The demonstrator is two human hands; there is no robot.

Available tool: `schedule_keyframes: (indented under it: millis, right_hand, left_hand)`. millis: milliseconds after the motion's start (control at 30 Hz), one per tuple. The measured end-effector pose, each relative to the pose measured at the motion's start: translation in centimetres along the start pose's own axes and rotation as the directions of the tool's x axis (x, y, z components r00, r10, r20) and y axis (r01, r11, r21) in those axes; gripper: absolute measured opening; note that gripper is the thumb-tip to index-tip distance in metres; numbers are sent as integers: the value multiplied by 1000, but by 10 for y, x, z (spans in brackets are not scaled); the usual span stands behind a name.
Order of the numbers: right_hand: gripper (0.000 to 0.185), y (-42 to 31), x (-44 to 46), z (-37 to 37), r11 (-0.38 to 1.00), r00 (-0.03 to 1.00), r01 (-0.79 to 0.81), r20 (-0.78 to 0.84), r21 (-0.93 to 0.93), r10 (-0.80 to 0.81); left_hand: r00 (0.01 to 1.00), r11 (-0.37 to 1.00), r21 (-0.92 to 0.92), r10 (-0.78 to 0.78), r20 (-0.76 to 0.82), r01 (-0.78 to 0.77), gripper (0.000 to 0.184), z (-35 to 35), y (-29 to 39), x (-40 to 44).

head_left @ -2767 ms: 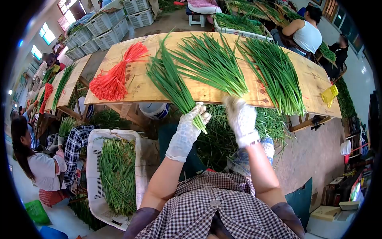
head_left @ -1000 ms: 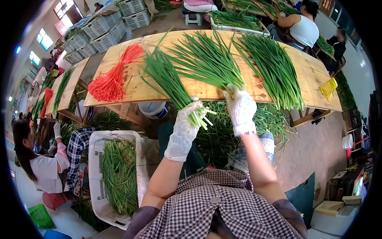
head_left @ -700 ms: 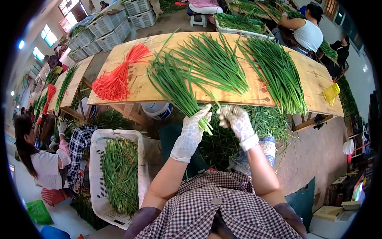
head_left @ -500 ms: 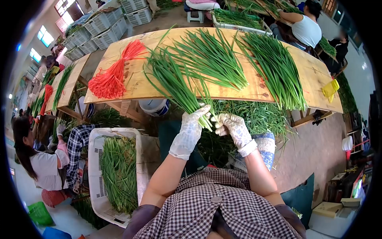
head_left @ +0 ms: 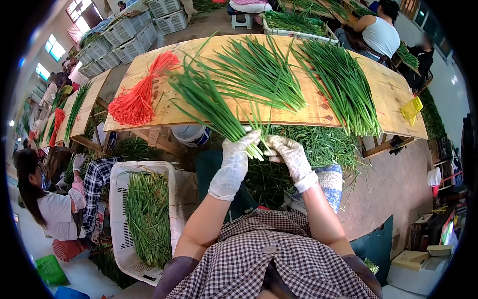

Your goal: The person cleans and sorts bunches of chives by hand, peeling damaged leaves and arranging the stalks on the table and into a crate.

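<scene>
In front of my body, at the near edge of the table, my left hand (head_left: 235, 158) in a whitish patterned glove is closed round a bunch of green chives (head_left: 211, 105). Their pale cut ends point toward me and the leaves stretch over the wooden table (head_left: 174, 107). Close beside it, my gloved right hand (head_left: 290, 155) has its fingers pinched on a few thin chive stalks. Beyond my hands lies a loose fan of chives (head_left: 269, 74), with a thicker pile of chives (head_left: 343, 84) to its right. Red ties (head_left: 137, 102) lie in a bundle at the left.
A white crate (head_left: 172, 199) of chives stands at my left, near a seated co-worker (head_left: 55, 209). Loose greens (head_left: 318, 149) lie beneath the table's front edge. A yellow plastic item (head_left: 411, 109) rests at the table's right end. A bucket (head_left: 190, 133) stands under the table.
The bunch in my left hand has swung slightly to the left. My right hand stays close to it, its fingers still pinched.
</scene>
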State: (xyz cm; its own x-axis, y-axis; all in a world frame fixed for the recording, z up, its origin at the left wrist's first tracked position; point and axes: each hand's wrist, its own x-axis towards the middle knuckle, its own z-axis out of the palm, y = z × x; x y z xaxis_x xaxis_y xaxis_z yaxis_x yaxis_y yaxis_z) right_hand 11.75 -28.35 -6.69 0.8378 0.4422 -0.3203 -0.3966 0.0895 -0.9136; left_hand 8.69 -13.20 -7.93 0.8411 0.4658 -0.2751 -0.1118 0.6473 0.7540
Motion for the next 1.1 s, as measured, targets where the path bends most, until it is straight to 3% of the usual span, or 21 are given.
schedule_keyframes:
  millis: [167, 233, 267, 300, 333, 367, 433, 500, 533, 600, 633, 733, 767, 800, 833, 867, 900, 967, 1000, 1067, 1100]
  right_hand:
    - [18, 13, 9, -2, 993, 992, 115, 46, 36, -116]
    - [21, 22, -1, -11, 996, 995, 73, 65, 52, -76]
    - [20, 25, -4, -21, 954, 974, 86, 224, -288, -20]
    - [20, 27, -7, -33, 796, 933, 147, 349, -588, 86]
    - [16, 28, -8, -42, 397, 913, 349, 404, -849, 63]
    - [19, 8, -21, -28, 182, 934, 345, 317, -921, -167]
    - [12, -15, -9, -21, 167, 822, 217, 87, -962, -563]
    - [17, -50, 8, -9, -80, 771, -32, 26, -996, -636]
    - [17, -54, 23, -12, -78, 766, -30, 27, -996, -642]
    - [15, -49, 55, -21, -313, 699, -91, 164, -945, -697]
    - [15, -47, 67, -24, -311, 695, -89, 165, -946, -700]
    - [15, -48, 73, -16, -534, 717, -332, 159, -778, -678]
    - [15, -48, 68, -16, -534, 718, -331, 160, -778, -678]
    - [17, -47, 61, -17, -363, 728, -208, 104, -908, -677]
    - [19, -46, 52, -16, -167, 742, -80, 53, -983, -668]
    - [26, -49, 30, -6, 78, 793, -42, -81, -996, -603]
    - [25, -36, 21, -9, 222, 798, 100, -55, -970, -601]
    - [20, -18, -4, -6, 780, 948, 230, -48, -582, -316]
    - [20, 0, -5, -8, 863, 962, 204, -70, -462, -265]
    - [19, 12, -7, -5, 984, 991, 88, -82, -158, -102]
    - [19, 14, -5, -4, 984, 992, 83, -84, -156, -97]
  left_hand:
    - [998, 999, -4, -51, -43, 51, 23, 1, -6, -2]
    - [998, 991, -132, -9, -67, 0, 21, -3, 9, 5]
    - [993, 979, -204, 52, 101, -31, 19, -16, 12, 16]
    - [987, 970, -243, 51, 150, -13, 13, -8, 27, 7]
    - [977, 960, -280, 49, 210, 12, 10, 1, 43, -5]
    - [963, 950, -310, 43, 267, 43, 6, 9, 53, -16]
    - [927, 956, -294, 94, 362, 18, 11, -1, 43, -5]
    - [968, 912, -379, -66, 243, 158, 20, 2, 36, -2]
    - [919, 877, -407, -87, 386, 254, 26, -6, 25, 3]
    - [916, 830, -435, -203, 345, 348, 28, 4, 23, -6]
    - [895, 806, -434, -250, 370, 404, 28, 5, 22, -8]
    - [845, 839, -323, -262, 467, 439, 32, -4, 12, -2]
    - [822, 877, -216, -280, 496, 429, 34, -5, 10, 0]
    - [810, 907, -138, -277, 517, 399, 33, -7, 10, -2]
    - [862, 928, -72, -309, 401, 366, 30, -7, 8, -5]
    - [877, 928, -107, -293, 380, 356, 25, -9, 5, -3]
    - [892, 926, -144, -281, 355, 349, 20, -12, 2, -2]
    - [936, 952, -81, -271, 226, 296, 16, -5, -6, 0]
    - [965, 970, -4, -242, 98, 244, 12, -3, -11, -1]
    - [980, 983, 29, -182, 82, 180, 14, -5, -19, -4]
    - [990, 992, 67, -115, 80, 110, 15, -5, -21, -6]
